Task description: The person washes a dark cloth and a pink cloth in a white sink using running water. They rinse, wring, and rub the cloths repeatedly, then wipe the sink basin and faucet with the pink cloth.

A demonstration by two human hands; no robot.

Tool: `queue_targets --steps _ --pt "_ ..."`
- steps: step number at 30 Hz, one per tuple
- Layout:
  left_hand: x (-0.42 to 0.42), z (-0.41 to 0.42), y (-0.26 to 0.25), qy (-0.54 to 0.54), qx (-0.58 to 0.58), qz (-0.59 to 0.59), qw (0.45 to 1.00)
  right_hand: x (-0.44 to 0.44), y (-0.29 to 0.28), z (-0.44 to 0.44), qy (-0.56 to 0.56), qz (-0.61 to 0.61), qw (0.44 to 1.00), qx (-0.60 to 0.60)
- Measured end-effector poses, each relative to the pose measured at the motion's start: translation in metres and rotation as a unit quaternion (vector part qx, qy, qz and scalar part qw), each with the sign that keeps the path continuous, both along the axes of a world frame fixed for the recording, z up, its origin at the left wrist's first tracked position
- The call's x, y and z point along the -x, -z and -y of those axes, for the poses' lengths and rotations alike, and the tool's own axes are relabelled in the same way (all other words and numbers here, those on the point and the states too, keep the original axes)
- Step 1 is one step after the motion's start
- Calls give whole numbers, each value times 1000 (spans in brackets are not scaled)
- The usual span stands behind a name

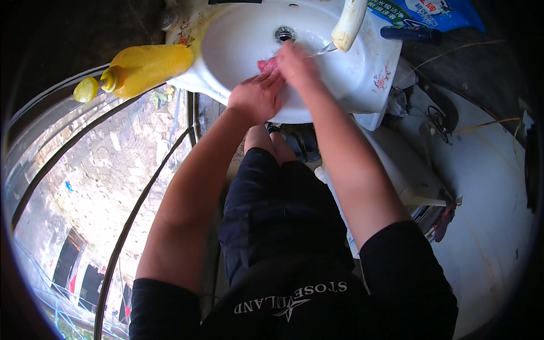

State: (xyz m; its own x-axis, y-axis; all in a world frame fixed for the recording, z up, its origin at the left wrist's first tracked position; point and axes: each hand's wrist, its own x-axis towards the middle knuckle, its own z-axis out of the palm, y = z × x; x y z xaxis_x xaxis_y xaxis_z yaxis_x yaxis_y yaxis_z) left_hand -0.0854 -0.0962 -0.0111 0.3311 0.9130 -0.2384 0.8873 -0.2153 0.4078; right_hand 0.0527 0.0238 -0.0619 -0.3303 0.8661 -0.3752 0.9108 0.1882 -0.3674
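Inside the white ceramic washbasin lies a small, wet-looking pink cloth, bunched up and partly hidden by my hands. My left hand grips it from the near side, fingers pointing away over the cloth. Blurred by motion, my right hand is curled against the cloth's right end; its fingertips are hidden. A thin water stream runs from the white faucet towards my right hand. Just beyond the hands is the metal drain.
A yellow pump bottle lies on its side at the basin's left rim. To the right are a dark blue elongated object and a blue printed bag. A window is at left; dark slippers stand below the basin.
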Motion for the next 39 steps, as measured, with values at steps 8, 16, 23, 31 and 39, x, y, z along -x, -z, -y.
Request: queue_targets --steps 8,16,23,31,39 --pt "-32 -18 -23 -252 111 160 948 -44 -51 -24 122 -122 985 -23" --pt "-71 -80 -8 -383 457 748 291 -71 -115 50 105 -311 944 18" --pt "-53 -95 -12 -345 529 513 581 -108 -96 14 -29 -147 978 -148" --pt "-24 -131 -42 -80 560 296 770 -104 -83 -16 -165 -35 980 -106" --pt "-52 -105 -19 -21 82 -26 996 -87 -91 -24 45 -123 924 359"
